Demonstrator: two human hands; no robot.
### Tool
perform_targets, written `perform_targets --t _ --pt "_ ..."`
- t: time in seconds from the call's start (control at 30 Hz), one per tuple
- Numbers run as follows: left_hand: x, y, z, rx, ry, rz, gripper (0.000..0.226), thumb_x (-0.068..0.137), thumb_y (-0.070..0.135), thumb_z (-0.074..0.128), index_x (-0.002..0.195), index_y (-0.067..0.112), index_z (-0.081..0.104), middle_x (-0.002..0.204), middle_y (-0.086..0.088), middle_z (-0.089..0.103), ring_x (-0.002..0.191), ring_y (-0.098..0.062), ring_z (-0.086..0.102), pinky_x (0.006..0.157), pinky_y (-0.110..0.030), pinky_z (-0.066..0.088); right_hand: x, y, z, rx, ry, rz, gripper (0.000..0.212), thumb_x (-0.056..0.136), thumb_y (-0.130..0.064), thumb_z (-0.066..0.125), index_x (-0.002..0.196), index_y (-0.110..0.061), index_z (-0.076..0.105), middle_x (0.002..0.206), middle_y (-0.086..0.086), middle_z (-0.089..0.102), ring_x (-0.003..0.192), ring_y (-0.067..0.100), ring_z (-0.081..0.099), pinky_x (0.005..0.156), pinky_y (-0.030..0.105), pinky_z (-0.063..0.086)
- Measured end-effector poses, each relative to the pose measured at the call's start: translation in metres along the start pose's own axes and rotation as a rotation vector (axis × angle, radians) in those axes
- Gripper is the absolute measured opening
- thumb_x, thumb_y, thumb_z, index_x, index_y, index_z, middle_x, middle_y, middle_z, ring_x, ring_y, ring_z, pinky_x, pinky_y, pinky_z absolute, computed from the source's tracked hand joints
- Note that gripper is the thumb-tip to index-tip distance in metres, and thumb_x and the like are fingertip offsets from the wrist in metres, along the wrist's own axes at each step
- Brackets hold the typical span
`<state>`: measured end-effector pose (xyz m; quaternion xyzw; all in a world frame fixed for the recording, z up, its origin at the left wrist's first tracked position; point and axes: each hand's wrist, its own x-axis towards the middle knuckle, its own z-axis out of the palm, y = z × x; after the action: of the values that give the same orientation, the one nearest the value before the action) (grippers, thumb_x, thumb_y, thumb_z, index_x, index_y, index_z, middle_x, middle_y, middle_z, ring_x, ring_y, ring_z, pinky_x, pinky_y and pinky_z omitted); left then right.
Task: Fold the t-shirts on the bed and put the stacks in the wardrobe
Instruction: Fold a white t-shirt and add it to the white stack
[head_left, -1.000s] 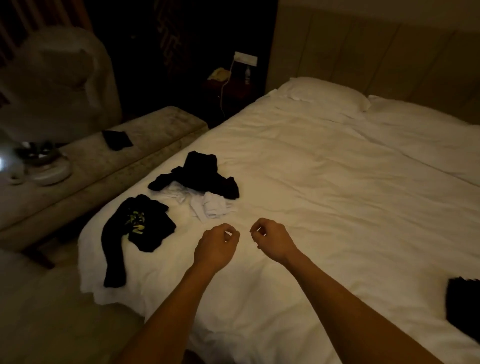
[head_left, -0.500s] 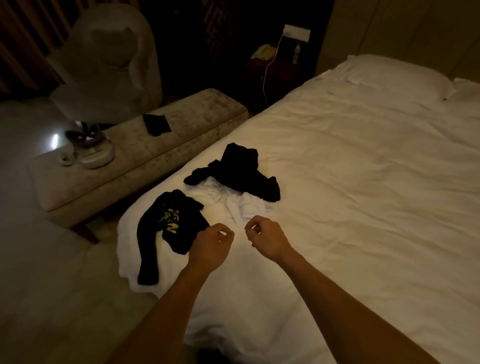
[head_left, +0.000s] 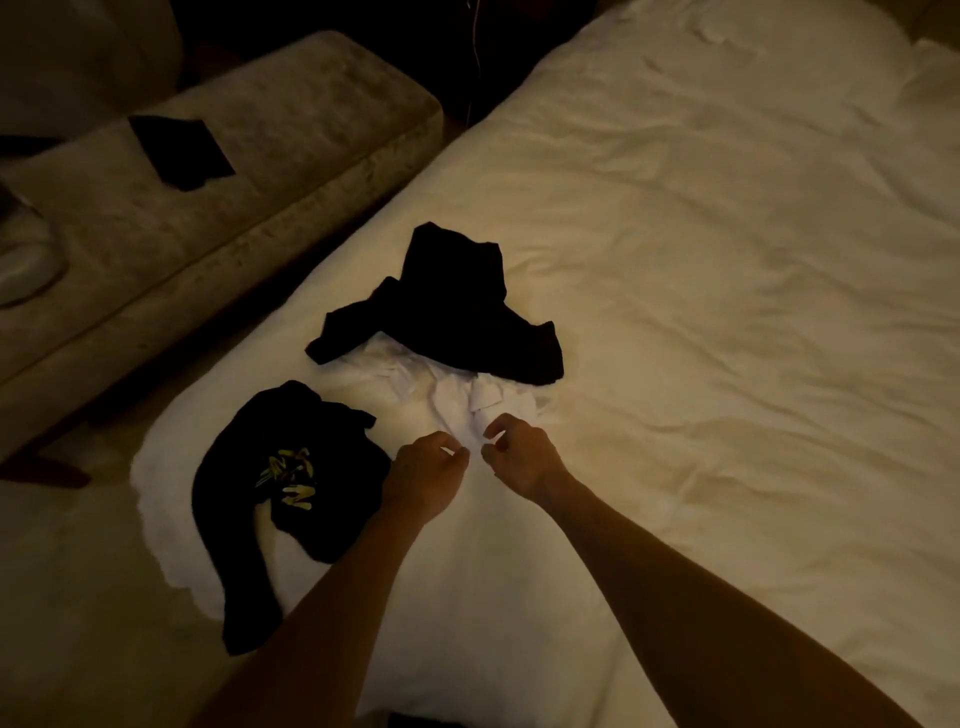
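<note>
Reaching for the white tee, crumpled near the left edge of the bed, toward the foot corner. Left hand and right hand close together at its near hem, fingers curled as if to pinch. Hard to tell in the dim light whether cloth is already caught between fingertips or only touched; likely just about to grip.

Half buried under the black tee, which lies across its far part. Printed tee just to the left, hanging partly over the bed's edge. None folded yet, so early in the task.

To do well:
- Pinch only the white layer, one corner in each hand, not the sheet beneath; white on white here, easy to grab both.
- Draw toward the near edge, low and slow, so the black tee slides off and stays on the bed rather than tumbling onto the printed one.
- Shake out once, then lay flat on the open middle of the bed, front down, before folding.
- Keep clear of the left edge; a slip there probably sends the printed tee to the floor.

Bench beside the bed with a dark cloth on it, not needed now.
</note>
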<state>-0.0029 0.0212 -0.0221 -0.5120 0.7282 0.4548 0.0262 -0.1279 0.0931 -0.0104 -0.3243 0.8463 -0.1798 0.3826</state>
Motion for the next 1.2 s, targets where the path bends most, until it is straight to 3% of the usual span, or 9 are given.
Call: perform_targets --t 0.13,0.23,0.37,0.63,0.73,0.83,0.97,1.07,1.2 --pt "0.035 -0.005 0.013 -0.018 -0.057 0.027 0.03 0.097 0.034 0.058 0.12 0.017 0.065 0.119 -0.004 0.067 0.111 -0.024 0.061 0.093 -0.032 0.048 0.038 0.012 0.002 -0.13 0.052 0.068 0.061 0.095 -0.026 0.06 0.147 -0.01 0.032 0.147 0.016 0.034 0.128 0.038 0.047 0.098 0.038 0.043" --pt "0.056 -0.013 0.023 -0.043 -0.088 0.012 0.029 0.096 0.035 0.058 0.119 0.019 0.064 0.118 -0.003 0.067 0.11 -0.023 0.061 0.093 -0.032 0.048 0.064 0.025 0.005 0.008 0.15 0.181 0.08 0.094 -0.025 0.064 0.154 -0.009 0.014 0.159 0.015 0.016 0.138 0.038 0.036 0.104 0.04 0.04" --pt "0.075 -0.025 0.04 -0.073 -0.144 -0.013 0.029 0.095 0.034 0.059 0.12 0.019 0.063 0.118 -0.003 0.067 0.11 -0.023 0.061 0.094 -0.033 0.048 0.093 0.037 0.017 0.461 0.175 0.355 0.096 0.086 -0.027 0.075 0.155 -0.015 0.011 0.155 0.015 0.031 0.137 0.038 0.04 0.107 0.051 0.043" --pt "0.072 -0.017 0.047 -0.079 -0.096 0.022 0.064 0.094 0.036 0.063 0.148 0.014 0.036 0.136 -0.013 0.056 0.123 -0.03 0.056 0.097 -0.036 0.046 0.063 0.023 0.019 0.134 -0.021 0.178 0.03 0.099 -0.028 0.055 0.118 -0.007 0.064 0.112 0.012 0.067 0.103 0.029 0.063 0.088 0.037 0.051" --pt "0.068 0.002 0.045 -0.042 -0.139 0.087 0.08 0.089 0.032 0.07 0.153 0.015 0.024 0.147 -0.016 0.04 0.129 -0.034 0.048 0.1 -0.041 0.044 0.036 0.018 -0.018 0.129 -0.067 0.12 0.023 0.098 -0.019 0.055 0.101 -0.003 0.07 0.091 0.008 0.065 0.085 0.022 0.06 0.074 0.027 0.042" --pt "0.059 0.019 0.051 -0.073 -0.216 0.181 0.086 0.085 0.025 0.074 0.154 0.018 0.024 0.153 -0.015 0.03 0.134 -0.034 0.04 0.107 -0.043 0.04 0.007 0.015 -0.056 0.186 -0.09 0.124 0.012 0.094 -0.017 0.06 0.098 -0.013 0.071 0.092 0.006 0.064 0.077 0.016 0.058 0.069 0.029 0.046" --pt "0.041 0.05 0.058 -0.056 -0.105 0.259 0.066 0.085 0.024 0.074 0.143 0.013 0.043 0.144 -0.015 0.041 0.127 -0.035 0.046 0.101 -0.042 0.043 -0.033 0.009 -0.106 0.24 -0.099 0.061 0.009 0.09 -0.021 0.063 0.096 -0.021 0.07 0.1 0.003 0.068 0.093 0.016 0.062 0.084 0.031 0.05" --pt "0.025 0.081 0.056 0.076 0.031 0.365 0.032 0.089 0.031 0.067 0.116 0.014 0.063 0.112 -0.013 0.063 0.104 -0.034 0.062 0.078 -0.038 0.049 -0.067 0.01 -0.148 0.243 -0.031 0.007 0.016 0.085 -0.023 0.062 0.097 -0.017 0.072 0.1 0.003 0.072 0.091 0.012 0.064 0.079 0.025 0.049" --pt "-0.004 0.106 0.044 0.169 0.085 0.493 0.02 0.092 0.038 0.065 0.093 0.02 0.071 0.085 -0.004 0.071 0.079 -0.025 0.067 0.059 -0.028 0.039 -0.115 0.026 -0.193 0.263 0.191 -0.054 0.02 0.085 -0.014 0.062 0.066 -0.021 0.059 0.061 -0.014 0.056 0.063 0.005 0.051 0.063 0.028 0.04"
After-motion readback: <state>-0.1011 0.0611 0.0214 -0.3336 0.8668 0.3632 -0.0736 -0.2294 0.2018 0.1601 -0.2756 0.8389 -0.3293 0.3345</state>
